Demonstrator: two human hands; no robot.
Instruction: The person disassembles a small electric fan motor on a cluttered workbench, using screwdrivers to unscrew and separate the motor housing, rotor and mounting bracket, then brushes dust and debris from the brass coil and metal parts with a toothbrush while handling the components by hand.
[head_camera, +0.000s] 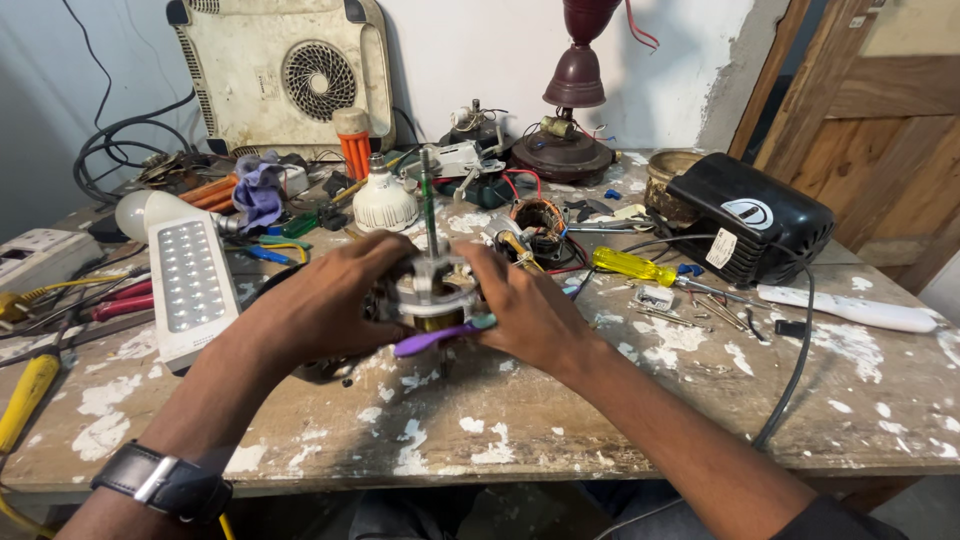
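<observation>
Both hands, the left hand (325, 300) and the right hand (525, 305), are gripping one small motor (430, 290) with its shaft upright near the bench (520, 420) centre, one purple toothbrush (440, 335) pressed against it, with bare bench along the near edge.

I saw 2 bare forearms coming in from the near edge, each ending in a hand with no glove and no ring that I could make out. The left hand (325, 300) had a watch (165, 483) at its wrist, on a broad black strap with a silver metal buckle. Behind the right hand (530, 310), a dark sleeve (825, 520) showed at the near right corner.
</observation>
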